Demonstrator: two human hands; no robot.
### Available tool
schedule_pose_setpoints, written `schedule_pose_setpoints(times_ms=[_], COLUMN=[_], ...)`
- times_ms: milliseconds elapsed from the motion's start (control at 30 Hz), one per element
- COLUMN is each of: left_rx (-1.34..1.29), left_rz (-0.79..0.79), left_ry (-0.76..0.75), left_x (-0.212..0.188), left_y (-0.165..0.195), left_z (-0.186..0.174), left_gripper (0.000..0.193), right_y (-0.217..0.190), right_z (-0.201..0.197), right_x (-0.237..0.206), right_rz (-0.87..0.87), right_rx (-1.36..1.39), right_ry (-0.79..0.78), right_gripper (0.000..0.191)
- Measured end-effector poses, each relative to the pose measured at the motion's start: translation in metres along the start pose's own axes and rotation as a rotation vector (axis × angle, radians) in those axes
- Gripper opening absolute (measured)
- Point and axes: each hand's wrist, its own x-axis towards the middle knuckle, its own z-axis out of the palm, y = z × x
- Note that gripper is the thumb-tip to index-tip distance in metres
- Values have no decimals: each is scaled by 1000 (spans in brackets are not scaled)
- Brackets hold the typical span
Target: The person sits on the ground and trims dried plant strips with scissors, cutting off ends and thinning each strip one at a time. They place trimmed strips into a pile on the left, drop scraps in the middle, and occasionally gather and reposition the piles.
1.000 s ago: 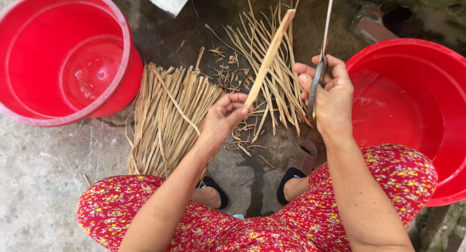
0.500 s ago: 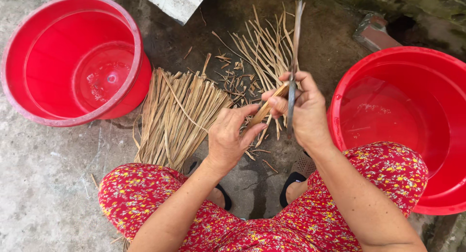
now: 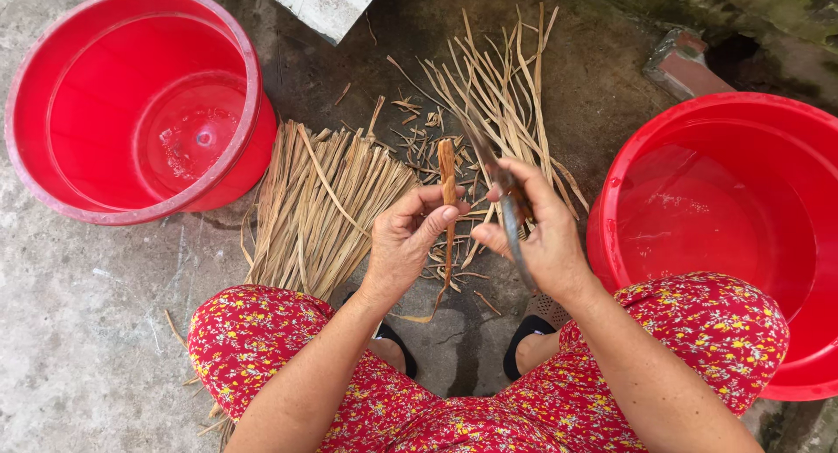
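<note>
Nearest the camera, the knees in red flowered cloth point(image 3: 262, 339) framed both forearms, with black sandals point(image 3: 524, 335) on the wet concrete below. Half a second before, the stick had lain slanted between the hands and the blade had pointed up and away; now the stick had been turned nearly upright and the knife swung down across the right palm, so the paring seemed to have shifted to another side of the same piece (a judgement, not something the frame proves).

The left hand point(image 3: 406, 239) was curled, thumb and forefinger pinched on the brown bamboo stick point(image 3: 447, 178), which stood between the two hands with its top clear of the fingers. The right hand point(image 3: 541, 235) was closed around the knife point(image 3: 515, 235), its dull blade angled down toward the wrist and its tip passing just beside the stick.

Beyond the hands lay a neat bundle of split strips point(image 3: 323, 209) on the left and a looser fan of pale strips point(image 3: 506, 95) farther out, shavings scattered between. A red basin point(image 3: 52, 200) sat far left, a second red basin point(image 3: 611, 243) right, and a grey slab point(image 3: 323, 3) at the top.
</note>
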Motion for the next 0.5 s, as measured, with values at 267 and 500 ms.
schedule_pose_setpoints(times_ms=[267, 500], left_rx=[-112, -102], left_rz=[-110, -40], left_ry=[-60, -161], left_x=[0, -2], left_y=[8, 5], left_z=[-6, -9], left_gripper=[32, 29], right_y=[3, -1], right_z=[8, 10], right_x=[-2, -3], right_rz=[31, 65], right_rx=[-80, -104], right_ry=[-32, -98], right_gripper=[78, 75])
